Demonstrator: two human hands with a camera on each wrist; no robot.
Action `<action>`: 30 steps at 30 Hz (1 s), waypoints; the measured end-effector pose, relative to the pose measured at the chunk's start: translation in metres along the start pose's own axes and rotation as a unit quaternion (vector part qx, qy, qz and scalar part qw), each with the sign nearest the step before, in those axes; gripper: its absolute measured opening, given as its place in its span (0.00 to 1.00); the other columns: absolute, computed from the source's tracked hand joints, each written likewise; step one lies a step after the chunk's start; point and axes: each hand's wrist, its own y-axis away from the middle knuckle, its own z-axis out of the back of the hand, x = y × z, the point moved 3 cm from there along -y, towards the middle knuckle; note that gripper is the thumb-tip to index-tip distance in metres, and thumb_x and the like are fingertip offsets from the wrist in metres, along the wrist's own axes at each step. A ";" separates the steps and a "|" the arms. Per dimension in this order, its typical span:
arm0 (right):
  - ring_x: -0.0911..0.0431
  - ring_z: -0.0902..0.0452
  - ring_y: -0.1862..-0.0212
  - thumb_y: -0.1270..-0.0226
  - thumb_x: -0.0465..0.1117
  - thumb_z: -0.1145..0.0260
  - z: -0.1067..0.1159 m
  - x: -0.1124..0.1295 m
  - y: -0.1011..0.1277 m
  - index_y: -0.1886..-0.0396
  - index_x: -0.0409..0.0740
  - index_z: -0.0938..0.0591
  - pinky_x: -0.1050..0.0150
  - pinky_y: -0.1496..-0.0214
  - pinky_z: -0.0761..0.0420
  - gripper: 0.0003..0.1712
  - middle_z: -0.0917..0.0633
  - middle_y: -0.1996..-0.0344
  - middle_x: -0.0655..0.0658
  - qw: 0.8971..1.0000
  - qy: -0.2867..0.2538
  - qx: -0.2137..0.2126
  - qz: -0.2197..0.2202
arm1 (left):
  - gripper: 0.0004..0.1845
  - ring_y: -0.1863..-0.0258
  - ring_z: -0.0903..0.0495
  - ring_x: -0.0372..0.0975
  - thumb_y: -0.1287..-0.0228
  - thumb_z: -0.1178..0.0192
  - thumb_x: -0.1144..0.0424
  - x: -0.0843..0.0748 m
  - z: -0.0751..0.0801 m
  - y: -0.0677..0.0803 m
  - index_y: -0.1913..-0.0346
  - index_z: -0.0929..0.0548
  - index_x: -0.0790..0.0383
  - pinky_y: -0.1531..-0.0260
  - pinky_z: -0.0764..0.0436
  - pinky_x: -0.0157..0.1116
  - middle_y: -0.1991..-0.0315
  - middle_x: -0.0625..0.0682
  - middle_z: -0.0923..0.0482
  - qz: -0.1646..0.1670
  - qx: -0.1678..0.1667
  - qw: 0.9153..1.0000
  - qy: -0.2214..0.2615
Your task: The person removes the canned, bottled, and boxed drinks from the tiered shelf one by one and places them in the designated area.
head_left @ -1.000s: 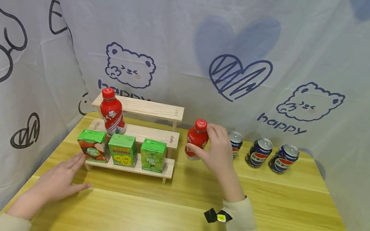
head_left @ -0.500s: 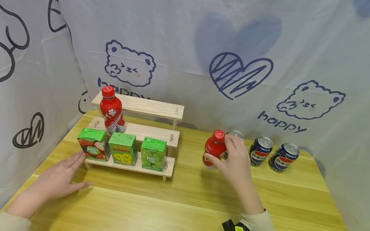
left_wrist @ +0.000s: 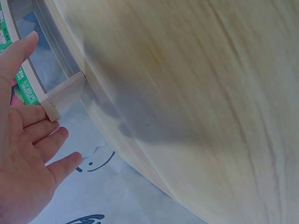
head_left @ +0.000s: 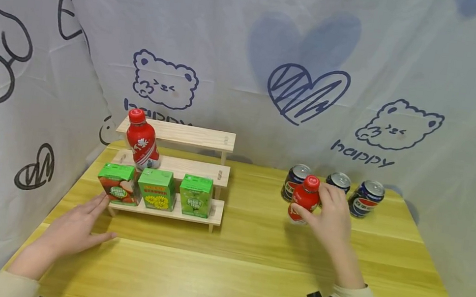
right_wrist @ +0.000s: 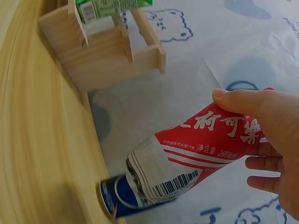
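- Head view: my right hand [head_left: 331,214] grips the red bottle [head_left: 303,199] mid-body, just before the cans [head_left: 335,186].
- Likely rigid, light, slick label; waist hold suits.
- Left hand [head_left: 74,230] flat, released, on the counter [head_left: 222,275].

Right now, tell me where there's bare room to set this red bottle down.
Bare tabletop lies between the wooden shelf and the right hand holding the red bottle, and along the near edge. The far right, by the cans, is crowded.

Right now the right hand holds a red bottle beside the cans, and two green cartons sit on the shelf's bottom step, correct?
Not quite: the head view shows three cartons on the shelf's bottom step. The right hand does hold a red bottle beside the cans.
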 end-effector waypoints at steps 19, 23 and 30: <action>0.38 0.30 0.51 0.58 0.46 0.18 0.020 -0.042 0.020 0.50 0.28 0.23 0.42 0.47 0.26 0.38 0.20 0.55 0.30 0.997 0.025 0.040 -0.068 | 0.53 0.33 0.36 0.66 0.42 0.38 0.35 0.000 -0.001 0.000 0.30 0.39 0.77 0.34 0.32 0.61 0.28 0.72 0.43 0.002 0.002 1.000 0.000; 0.38 0.31 0.50 0.56 0.45 0.18 0.022 -0.050 0.022 0.49 0.28 0.23 0.42 0.46 0.26 0.38 0.21 0.54 0.30 0.995 0.025 0.049 -0.085 | 0.54 0.33 0.37 0.66 0.42 0.39 0.34 0.002 -0.003 0.000 0.29 0.40 0.77 0.34 0.33 0.61 0.28 0.72 0.44 0.006 0.007 1.000 0.002; 0.37 0.30 0.51 0.57 0.43 0.18 0.026 -0.067 0.026 0.52 0.29 0.23 0.42 0.46 0.27 0.35 0.21 0.56 0.30 0.994 0.026 0.043 -0.096 | 0.54 0.33 0.37 0.66 0.42 0.39 0.34 0.002 -0.003 0.000 0.29 0.40 0.77 0.35 0.33 0.62 0.28 0.72 0.44 0.006 0.007 1.000 0.003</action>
